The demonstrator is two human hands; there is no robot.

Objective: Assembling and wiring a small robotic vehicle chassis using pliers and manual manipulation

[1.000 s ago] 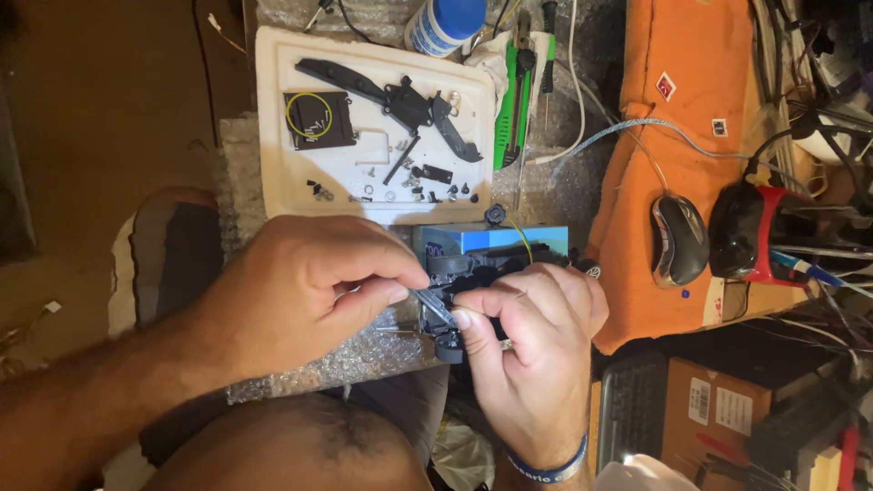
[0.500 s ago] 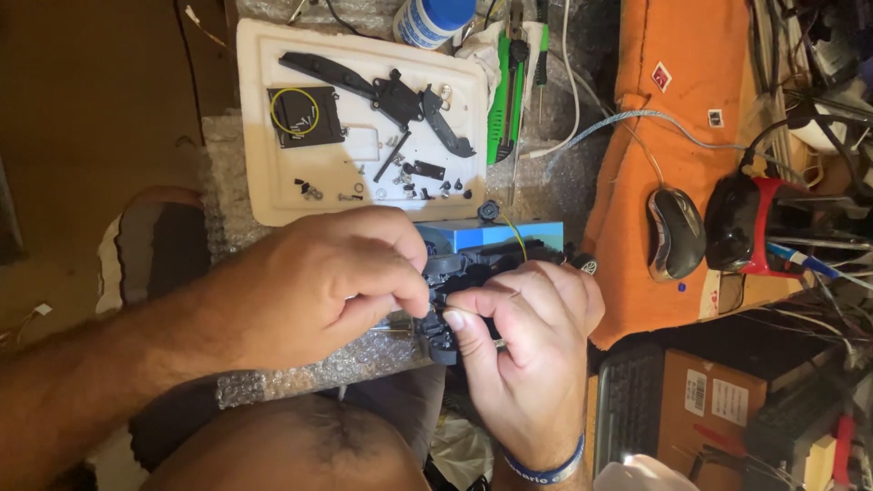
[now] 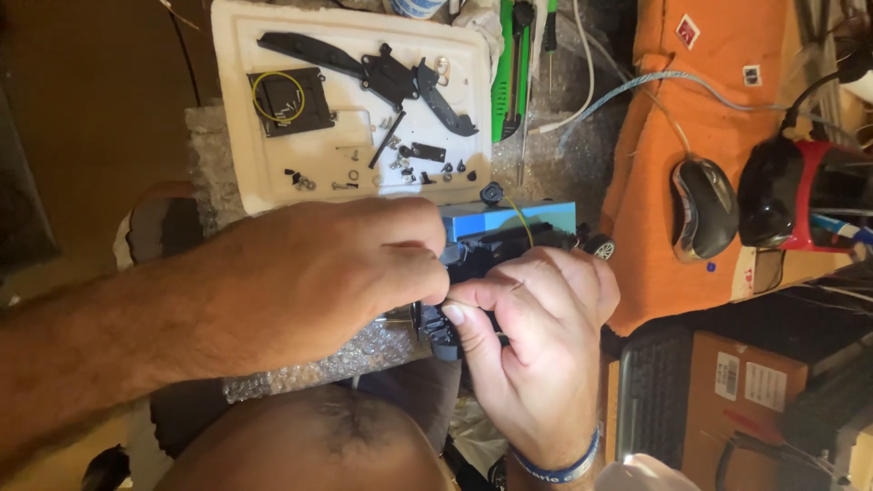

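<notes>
While both hands are bunched up over the lap, the left hand [image 3: 318, 282] pinches down on the small black part [image 3: 446, 327] from the left, fingers closed narrow on it, and the right hand [image 3: 536, 345] comes up from below with thumb and forefinger clamped on the same piece. So the part sits right between the two sets of fingertips, touching both, just below the blue-and-black toy car body [image 3: 509, 232]. Its long axis I honestly can't tell, too covered. White tray [image 3: 236, 109] of screws sits well above
</notes>
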